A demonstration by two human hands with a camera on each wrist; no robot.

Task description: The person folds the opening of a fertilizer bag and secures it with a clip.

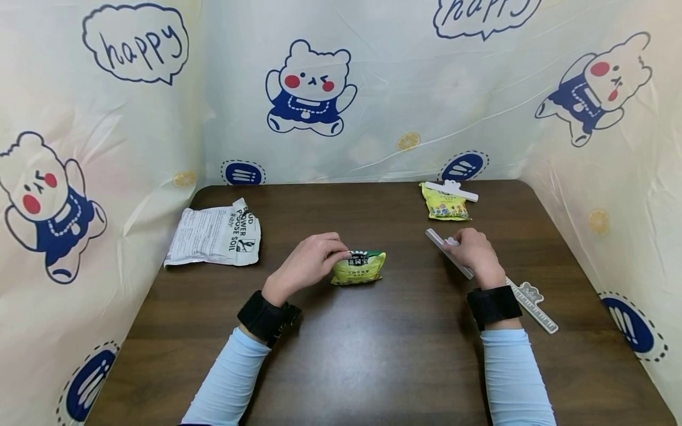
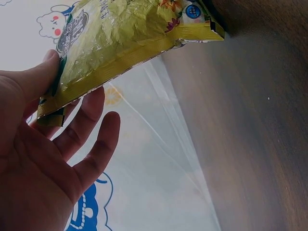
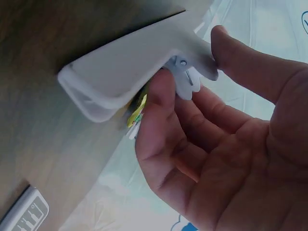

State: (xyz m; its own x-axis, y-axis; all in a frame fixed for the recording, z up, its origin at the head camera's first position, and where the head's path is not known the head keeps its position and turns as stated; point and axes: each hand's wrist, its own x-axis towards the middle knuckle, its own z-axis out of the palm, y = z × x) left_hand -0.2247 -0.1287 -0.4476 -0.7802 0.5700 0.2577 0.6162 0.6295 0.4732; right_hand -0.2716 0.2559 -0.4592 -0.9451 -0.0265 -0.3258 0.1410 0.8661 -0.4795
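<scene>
A small yellow-green packet (image 1: 358, 273) stands on the table in the middle of the head view. My left hand (image 1: 311, 258) pinches its upper left corner between thumb and fingers. The left wrist view shows the packet (image 2: 125, 38) tilted, with the thumb over its green end and two fingers spread below. To the right, my right hand (image 1: 474, 251) holds a white sealing clip (image 1: 434, 237) by its handle. In the right wrist view the clip's long bar (image 3: 118, 65) points away from the palm, with the thumb (image 3: 250, 62) on one handle tab and curled fingers against the other side.
Another white clip (image 1: 542, 313) lies right of my right wrist. At the back right sits a yellow packet (image 1: 444, 208) with a white clip (image 1: 460, 191) across its top. A white printed soil bag (image 1: 205, 239) lies at the left. Patterned sheeting (image 1: 373, 160) borders the brown table (image 1: 351, 355).
</scene>
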